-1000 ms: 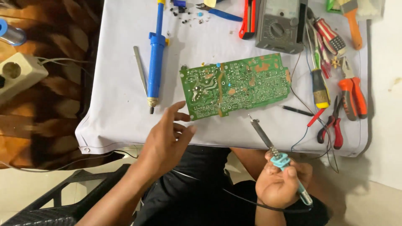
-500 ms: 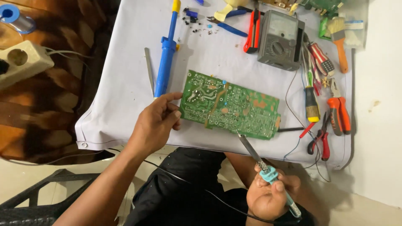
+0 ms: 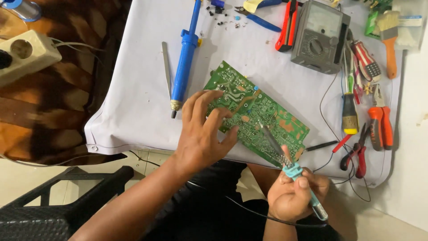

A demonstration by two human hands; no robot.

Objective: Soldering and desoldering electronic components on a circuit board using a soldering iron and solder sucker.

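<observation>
A green circuit board (image 3: 263,111) lies solder side up on a white sheet (image 3: 138,107), turned at an angle. My left hand (image 3: 203,134) rests on its near left corner, fingers spread across the board. My right hand (image 3: 292,196) grips a soldering iron (image 3: 290,167) with a light blue handle. Its metal tip reaches onto the board near the middle. A black cord runs from the iron across my lap.
A blue desoldering pump (image 3: 183,58) and metal tweezers (image 3: 166,67) lie left of the board. A grey multimeter (image 3: 318,38), screwdrivers (image 3: 350,107), red pliers (image 3: 379,120), a brush (image 3: 388,40) sit at the right. A power strip (image 3: 26,56) rests far left; a black stool (image 3: 67,201) stands below.
The board has turned further clockwise under my left hand, whose fingers now lie on it. The soldering iron tip has moved onto the board. The view has come closer.
</observation>
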